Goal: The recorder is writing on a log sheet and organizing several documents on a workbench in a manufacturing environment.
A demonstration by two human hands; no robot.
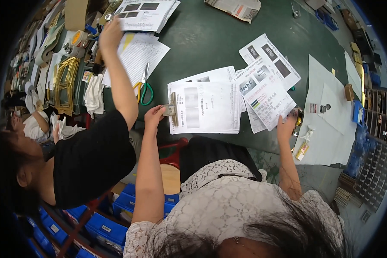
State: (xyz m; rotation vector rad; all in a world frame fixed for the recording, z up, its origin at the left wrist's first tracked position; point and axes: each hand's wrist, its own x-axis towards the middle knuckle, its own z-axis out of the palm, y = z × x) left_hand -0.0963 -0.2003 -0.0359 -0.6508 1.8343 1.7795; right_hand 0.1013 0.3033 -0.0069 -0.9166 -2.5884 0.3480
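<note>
My left hand (154, 118) is closed with its fingertips on a metal clip (174, 112) at the left edge of a stack of printed papers (215, 105). To the right, my right hand (287, 127) pinches the lower corner of a printed sheet (268, 101) with coloured text and logo pictures. That sheet overlaps other loose papers, including a page with dark picture blocks (284, 69). Just beside my right fingers is a black and yellow tape measure (299, 118). Scissors (144, 88) with one yellow and one green handle lie left of the clipped stack.
On my left a co-worker in a black sleeve (94, 163) reaches over the green table (193, 47) to another paper stack (144, 15). Gold frames (65, 84) and tape rolls crowd the left side. White sheeting (329, 129) covers the right end. Blue bins (107, 228) stand below.
</note>
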